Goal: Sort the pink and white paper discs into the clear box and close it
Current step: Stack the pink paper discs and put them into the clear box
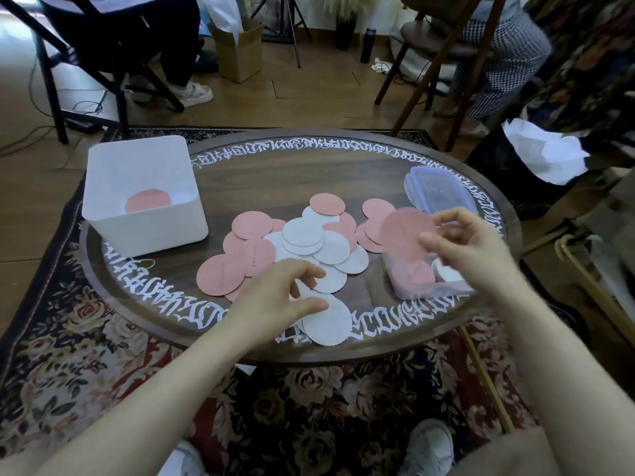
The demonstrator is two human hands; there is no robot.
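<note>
Several pink and white paper discs [309, 242] lie heaped in the middle of the round wooden table [275, 173]. The clear box [426, 286] stands at the right front, with pink and white discs inside. Over it, my right hand [467, 249] pinches a pink disc [402, 235]. My left hand [275, 297] rests its fingers on white discs [326, 324] near the front edge and pinches one of them. The box's clear lid [439, 190] lies behind, at the right rear.
A white plastic bin [144, 214] with a pink disc in it stands at the table's left. White lettering rings the tabletop. Chairs, a person's legs, a cardboard box and a tripod stand beyond the table. A floral rug lies beneath.
</note>
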